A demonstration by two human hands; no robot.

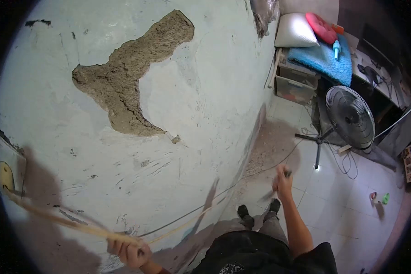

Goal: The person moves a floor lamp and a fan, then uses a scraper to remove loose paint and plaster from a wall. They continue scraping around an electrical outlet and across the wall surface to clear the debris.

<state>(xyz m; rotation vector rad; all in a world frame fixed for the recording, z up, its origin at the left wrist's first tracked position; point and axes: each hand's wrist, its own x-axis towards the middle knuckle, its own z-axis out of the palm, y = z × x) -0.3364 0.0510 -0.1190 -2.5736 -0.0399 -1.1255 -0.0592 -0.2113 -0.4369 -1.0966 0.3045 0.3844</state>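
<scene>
My left hand (131, 252) is closed around a yellowish cord (68, 221) low against the wall. This cord stretches from a yellow fitting (5, 176) at the far left, passes through my fist and continues to the right. Farther right, my right hand (283, 180) is closed above the floor near my feet. A dark end shows at its top, but blur hides what it belongs to. The pale wall (178, 100) carries a large rough brown patch (128, 86) where its surface has come away.
A black standing fan (350, 118) stands on the tiled floor (324, 196), with cables around its base. Brown debris (265, 155) lies along the wall's foot. Behind are a clear plastic bin (296, 89), a blue towel (326, 61) and a white pillow (296, 31).
</scene>
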